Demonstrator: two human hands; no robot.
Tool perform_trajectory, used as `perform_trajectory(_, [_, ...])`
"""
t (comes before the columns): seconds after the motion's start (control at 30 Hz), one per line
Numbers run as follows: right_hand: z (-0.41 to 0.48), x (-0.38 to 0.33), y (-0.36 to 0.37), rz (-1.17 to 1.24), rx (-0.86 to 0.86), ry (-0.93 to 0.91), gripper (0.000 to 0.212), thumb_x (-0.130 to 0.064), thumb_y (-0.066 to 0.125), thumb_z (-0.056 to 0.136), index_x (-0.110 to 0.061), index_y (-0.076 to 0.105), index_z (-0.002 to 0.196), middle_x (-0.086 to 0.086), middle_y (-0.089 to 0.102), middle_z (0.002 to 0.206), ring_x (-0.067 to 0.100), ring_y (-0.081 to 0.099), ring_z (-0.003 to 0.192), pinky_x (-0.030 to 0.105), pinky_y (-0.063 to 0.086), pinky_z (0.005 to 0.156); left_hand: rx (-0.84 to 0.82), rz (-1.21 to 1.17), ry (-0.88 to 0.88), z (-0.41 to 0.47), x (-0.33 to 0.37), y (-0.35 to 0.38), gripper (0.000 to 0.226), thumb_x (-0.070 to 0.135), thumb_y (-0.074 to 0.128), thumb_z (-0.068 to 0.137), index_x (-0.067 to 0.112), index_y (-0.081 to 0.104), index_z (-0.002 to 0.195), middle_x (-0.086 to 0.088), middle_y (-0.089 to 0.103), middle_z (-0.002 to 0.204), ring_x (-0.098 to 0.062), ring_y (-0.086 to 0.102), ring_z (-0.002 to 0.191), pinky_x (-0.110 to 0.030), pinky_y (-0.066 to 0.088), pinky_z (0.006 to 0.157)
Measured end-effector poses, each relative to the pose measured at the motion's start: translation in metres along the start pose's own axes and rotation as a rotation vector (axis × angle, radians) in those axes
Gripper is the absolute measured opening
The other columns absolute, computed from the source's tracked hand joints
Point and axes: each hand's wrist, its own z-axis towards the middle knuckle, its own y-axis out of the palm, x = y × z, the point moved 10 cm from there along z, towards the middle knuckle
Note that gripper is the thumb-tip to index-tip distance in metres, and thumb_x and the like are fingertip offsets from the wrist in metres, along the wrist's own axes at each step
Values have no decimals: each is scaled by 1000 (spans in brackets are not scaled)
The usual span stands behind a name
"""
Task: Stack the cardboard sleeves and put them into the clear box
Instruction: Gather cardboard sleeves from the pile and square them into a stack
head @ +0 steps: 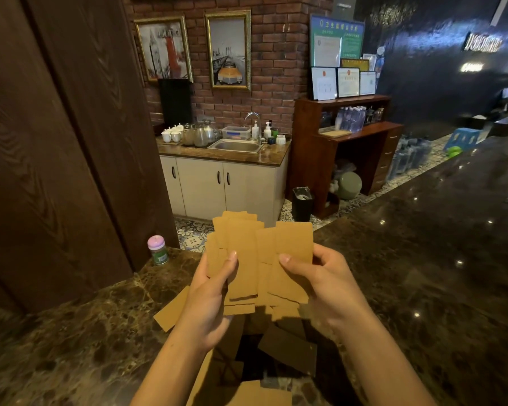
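I hold a fanned bunch of flat brown cardboard sleeves [244, 250] up over the dark marble counter [423, 273]. My left hand [210, 297] grips the left part of the bunch, thumb on its front. My right hand [320, 276] pinches the right-hand sleeves [294, 244], thumb on top. More loose sleeves [288, 350] lie scattered on the counter below my hands, one poking out at the left [170, 310]. No clear box for the sleeves is in view on the counter.
A small jar with a pink lid [157, 249] stands at the counter's far left edge by a wooden door. Beyond the counter are a sink cabinet [226, 183], a black bin [302, 202] and a wooden shelf unit [349, 148].
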Motion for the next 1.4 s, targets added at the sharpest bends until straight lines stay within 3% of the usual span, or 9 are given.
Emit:
perform_trajectory(0.2, [-2,4,3,262,-54,57,38,-25,75,86,-17,73,123,3,83,113,19,80,101,28,65,67,99,32,104,4,13,-9,65,11,79,83,24,57,143,-14,76,125,-33,75,111,-41,64,75])
perform_trajectory(0.43, [-7,0,12,52,1,-12,24,-13,64,105,-26,70,124,-3,83,114,16,79,107,38,61,91,148,224,230,0,19,-5,68,18,82,80,37,54,138,5,78,117,-16,75,107,-30,64,74])
perform_trajectory(0.57, [-13,-10,10,-84,73,-134,23,-21,67,104,-31,68,125,-9,81,113,11,77,106,31,64,85,176,502,329,-4,23,0,62,19,76,93,49,47,139,23,72,119,-1,71,108,-27,65,80])
perform_trajectory(0.67, [-15,-6,20,-83,32,-108,27,-29,74,99,-28,69,126,-6,81,114,14,78,107,40,62,91,158,496,319,-4,22,5,54,29,74,93,45,50,140,19,73,121,-4,71,111,-31,63,86])
perform_trajectory(0.8, [-14,3,36,114,-105,16,42,-34,80,84,-18,73,122,0,84,107,14,80,97,24,63,72,18,415,224,-5,14,20,51,28,79,87,45,61,131,1,77,123,-22,74,112,-40,63,86])
perform_trajectory(0.93, [-13,10,39,128,-126,61,43,-33,88,81,-17,75,119,1,84,106,12,80,94,19,61,69,-12,418,215,-8,14,24,48,30,85,85,39,64,128,-5,77,120,-29,74,110,-38,64,83])
perform_trajectory(1.13, [-12,10,35,30,-60,24,42,-39,88,79,-23,79,117,-1,83,111,15,79,103,35,57,85,-29,407,212,-11,17,26,44,31,86,84,36,68,123,-10,77,117,-33,74,106,-40,64,83])
perform_trajectory(1.3, [-11,10,29,125,-48,29,44,-32,87,74,-17,79,114,6,84,108,18,81,96,24,63,69,-35,341,96,-10,10,22,43,24,83,84,41,70,121,-10,79,117,-32,76,105,-39,64,76])
perform_trajectory(1.4, [-10,9,23,170,-17,29,41,-29,85,75,-20,77,115,6,83,111,23,81,100,39,66,76,-13,243,23,-8,7,17,43,21,85,77,38,75,115,-14,79,115,-33,77,104,-40,65,74])
